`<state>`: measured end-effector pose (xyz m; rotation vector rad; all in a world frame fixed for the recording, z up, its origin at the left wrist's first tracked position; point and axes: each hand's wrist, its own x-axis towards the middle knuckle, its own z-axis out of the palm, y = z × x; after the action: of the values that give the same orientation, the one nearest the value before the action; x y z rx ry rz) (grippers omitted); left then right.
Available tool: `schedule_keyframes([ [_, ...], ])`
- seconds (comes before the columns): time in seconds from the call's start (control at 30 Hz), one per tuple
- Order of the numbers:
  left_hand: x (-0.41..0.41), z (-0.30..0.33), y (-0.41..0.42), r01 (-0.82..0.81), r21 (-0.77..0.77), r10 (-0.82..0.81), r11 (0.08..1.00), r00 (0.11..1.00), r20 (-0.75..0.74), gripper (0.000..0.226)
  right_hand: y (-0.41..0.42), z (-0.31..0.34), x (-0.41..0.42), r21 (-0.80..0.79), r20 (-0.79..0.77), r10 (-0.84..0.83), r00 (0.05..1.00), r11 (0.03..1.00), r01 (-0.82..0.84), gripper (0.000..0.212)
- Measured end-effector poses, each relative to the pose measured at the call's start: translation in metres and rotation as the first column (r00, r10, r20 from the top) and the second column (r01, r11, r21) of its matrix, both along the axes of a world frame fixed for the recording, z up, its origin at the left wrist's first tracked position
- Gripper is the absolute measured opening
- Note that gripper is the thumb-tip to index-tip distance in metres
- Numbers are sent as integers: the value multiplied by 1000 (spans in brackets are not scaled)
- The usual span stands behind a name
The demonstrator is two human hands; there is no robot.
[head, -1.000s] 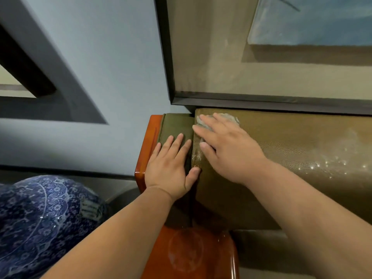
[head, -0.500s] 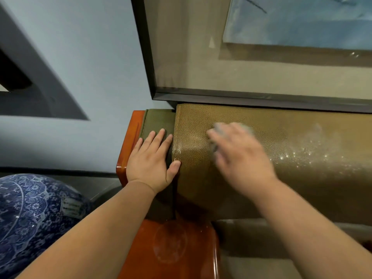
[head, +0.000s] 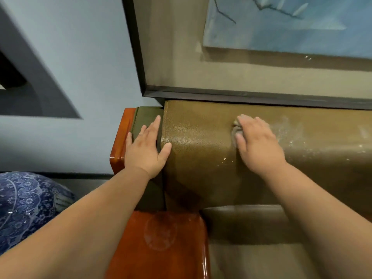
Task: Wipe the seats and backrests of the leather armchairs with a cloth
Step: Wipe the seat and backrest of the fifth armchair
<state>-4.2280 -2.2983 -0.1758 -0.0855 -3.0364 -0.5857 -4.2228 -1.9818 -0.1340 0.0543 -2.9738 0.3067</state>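
The left hand (head: 146, 149) is laid flat, fingers straight and slightly spread, on the olive side panel (head: 148, 119) of the armchair, with the thumb resting against the edge of the tan leather backrest (head: 197, 141). The forearm is stretched forward over the glossy red-brown wooden armrest (head: 171, 244). The right hand (head: 256, 142) is pressed palm-down on the top of the backrest, fingers extended and close together, with a small grey cloth (head: 235, 129) trapped beneath them; only a crumpled edge of the cloth is seen past the fingertips. To the right of that hand, a pale speckled film is seen on the leather. The seat cushion (head: 251, 224) is seen below the backrest, near the right forearm. A dark-framed picture (head: 141, 63) is hung on the wall just above the backrest. A blue-and-white patterned ceramic vessel (head: 26, 202) is seen at lower left, bearing a small label whose writing cannot be read.
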Motion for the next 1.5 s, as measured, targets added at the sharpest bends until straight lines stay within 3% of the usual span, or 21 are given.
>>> schedule_keyframes([
  [0.07,-6,26,36,-46,189,44,981,999,17,79,39,15,-3,-93,45,-317,947,943,320,46],
  [0.13,-24,48,83,-3,127,13,992,997,-76,73,27,25,-3,-120,104,-356,929,923,367,46],
  [0.2,-40,58,124,71,-24,-74,997,983,-168,57,-9,25,0,-99,79,-56,995,993,64,46],
  [0.27,-51,52,145,45,-84,-59,995,983,-172,46,-27,18,3,-27,75,283,956,959,-281,53],
  [0.33,-54,40,150,-40,-95,20,995,978,-206,47,-1,17,-10,16,61,342,938,939,-343,55],
  [0.43,-60,23,151,-47,-164,2,985,965,-263,53,82,3,-50,67,32,-49,998,997,46,57],
  [0.53,-63,18,152,-45,-168,-8,985,953,-302,57,103,6,-68,39,122,-324,938,946,321,64],
  [0.57,-63,17,152,-46,-176,-10,983,953,-302,57,85,7,-66,20,134,-280,951,960,279,64],
  [0.63,-62,19,152,-43,-200,-17,979,957,-289,58,38,11,-50,19,94,1,996,1000,-2,66],
  [0.73,-64,21,152,-44,-221,-21,974,959,-283,60,17,13,-38,55,155,322,934,941,-334,58],
  [0.8,-65,19,153,-48,-219,-21,974,953,-301,58,55,12,-52,82,95,234,967,967,-242,54],
  [0.87,-65,17,153,-51,-228,-23,972,949,-314,57,118,7,-64,102,65,-43,997,994,36,51],
  [0.93,-66,16,153,-62,-234,-16,970,948,-319,57,165,13,-62,87,143,-321,936,946,311,54],
  [1.0,-65,16,154,-59,-236,-22,970,945,-326,57,159,16,-54,61,187,-403,896,915,399,58],
  [1.1,-64,16,154,-56,-226,-24,973,941,-339,57,96,8,-31,82,61,-23,998,996,18,57],
  [1.17,-64,17,154,-54,-228,-27,972,941,-336,57,77,4,-17,114,60,255,965,959,-261,55],
  [1.2,-64,17,154,-55,-226,-25,973,941,-337,58,85,6,-17,110,51,295,954,948,-299,54],
  [1.27,-63,17,154,-42,-221,-41,974,933,-359,57,123,3,-21,120,-40,179,983,978,-173,49],
  [1.4,-64,16,154,-44,-204,-36,978,926,-376,56,182,1,-21,32,-43,-379,925,924,380,53],
  [1.43,-64,16,154,-50,-205,-31,978,928,-371,56,169,1,-20,4,-26,-409,912,913,409,54],
  [1.5,-63,18,155,-62,-211,-16,976,937,-350,56,127,-5,-12,44,-91,-216,972,974,220,49],
])
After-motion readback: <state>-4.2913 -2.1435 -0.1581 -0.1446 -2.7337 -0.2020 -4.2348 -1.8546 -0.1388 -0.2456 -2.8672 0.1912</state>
